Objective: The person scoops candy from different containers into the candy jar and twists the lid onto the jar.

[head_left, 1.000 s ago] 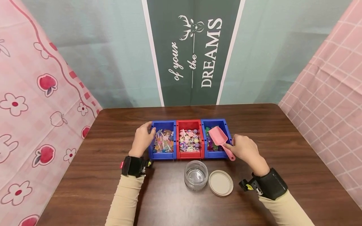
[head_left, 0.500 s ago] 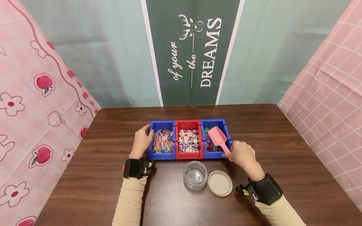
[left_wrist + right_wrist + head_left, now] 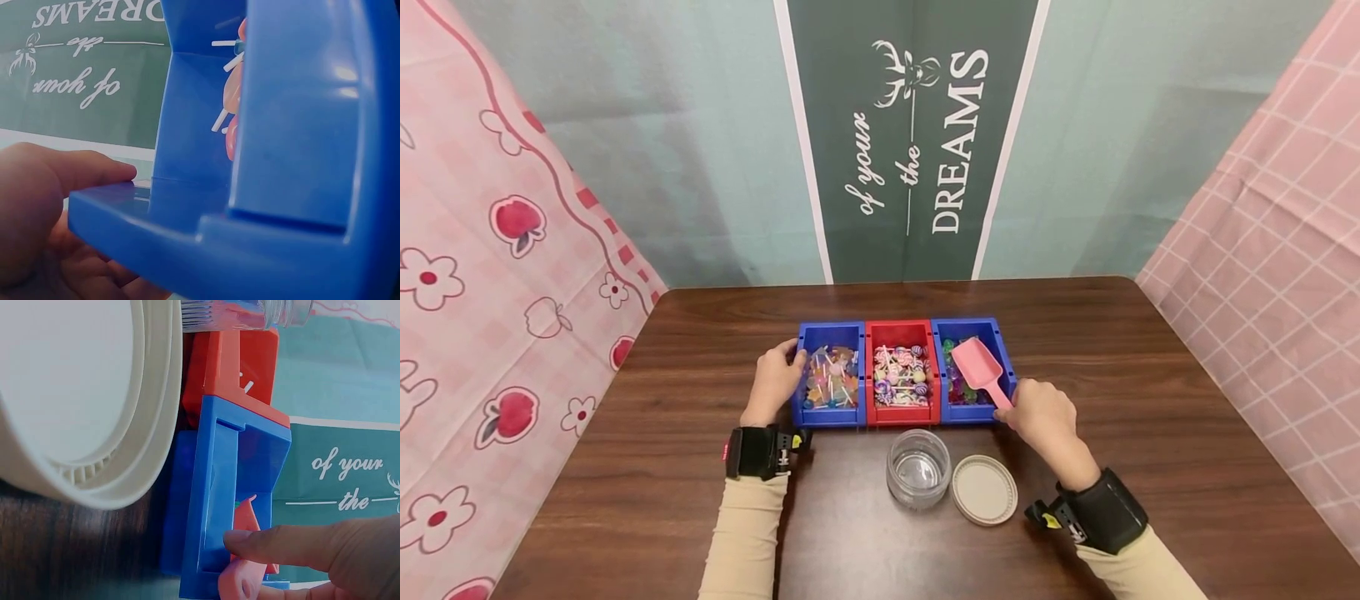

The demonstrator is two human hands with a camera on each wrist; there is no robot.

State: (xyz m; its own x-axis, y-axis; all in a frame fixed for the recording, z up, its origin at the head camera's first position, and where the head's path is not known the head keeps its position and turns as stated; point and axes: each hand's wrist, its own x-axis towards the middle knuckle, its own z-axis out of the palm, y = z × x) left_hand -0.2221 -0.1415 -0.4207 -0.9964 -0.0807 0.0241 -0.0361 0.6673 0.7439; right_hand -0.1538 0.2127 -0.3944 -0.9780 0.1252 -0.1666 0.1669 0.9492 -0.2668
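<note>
In the head view my left hand [image 3: 775,383] grips the outer side wall of the left blue bin [image 3: 832,418]. The left wrist view has its thumb over the rim and the other fingers outside the wall. My right hand [image 3: 1042,417] pinches the handle of a pink scoop [image 3: 976,363], whose blade lies over the right blue bin [image 3: 973,327]. Green and purple pieces show beside the blade. The handle end, covered in the head view, shows past the thumb in the right wrist view. Candy-like pieces on white sticks [image 3: 833,379] fill the left bin.
Between the blue bins sits a red bin [image 3: 901,332] holding small striped lollipops [image 3: 901,375]. In front of it stands a lidless clear jar [image 3: 918,471], with a cream lid [image 3: 984,490] lying at its right. The wooden table [image 3: 625,467] ends at hanging cloths behind and at both sides.
My right hand has shifted along the scoop and now covers the end of its handle, which showed earlier. My left hand has slid slightly nearer along the bin's wall.
</note>
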